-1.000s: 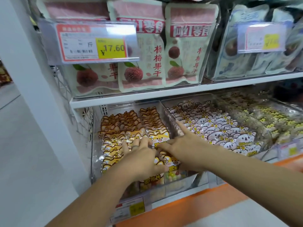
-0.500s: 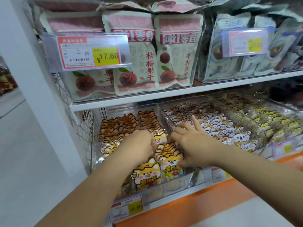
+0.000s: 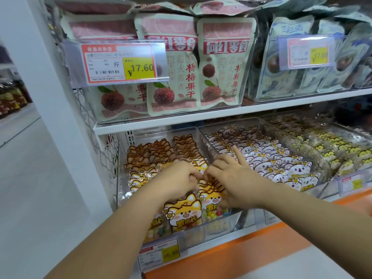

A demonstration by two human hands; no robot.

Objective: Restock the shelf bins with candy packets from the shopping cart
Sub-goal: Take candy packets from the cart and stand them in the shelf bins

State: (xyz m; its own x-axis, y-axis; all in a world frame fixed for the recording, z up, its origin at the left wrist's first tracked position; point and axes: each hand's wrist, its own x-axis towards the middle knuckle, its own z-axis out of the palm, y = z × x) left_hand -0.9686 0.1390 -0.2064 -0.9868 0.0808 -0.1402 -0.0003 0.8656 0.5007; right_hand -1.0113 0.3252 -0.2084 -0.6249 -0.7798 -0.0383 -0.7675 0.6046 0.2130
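Two bare hands reach into a clear bin on the lower of two white shelves in a shop. The left hand and right hand meet fingertip to fingertip just below the middle of the view.

Three clear bins sit side by side on the lower shelf. The fox bin, at 7 o'clock from centre, holds orange fox candy packets. They are too many to count and stand in at least two columns running front to back. At its 3 o'clock, the second bin holds white koala packets. Farther toward 3 o'clock, the third bin holds yellow packets.

The fox packets stand upright, long axis vertical, ears up, printed faces turned toward the viewer. Two front packets show their faces fully.

The left hand's fingers are curled and pinch the top of a fox packet in the right column. The right hand's fingers curl over the same column, with its index finger sticking straight toward 12 o'clock (whether this hand actually clamps the packets cannot be told).

At 12 o'clock, the upper shelf carries two clear bins. One holds pink fruit pouches, three of them facing forward. The other holds blue-grey pouches. Four price labels can be made out, and the largest reads 17.60.
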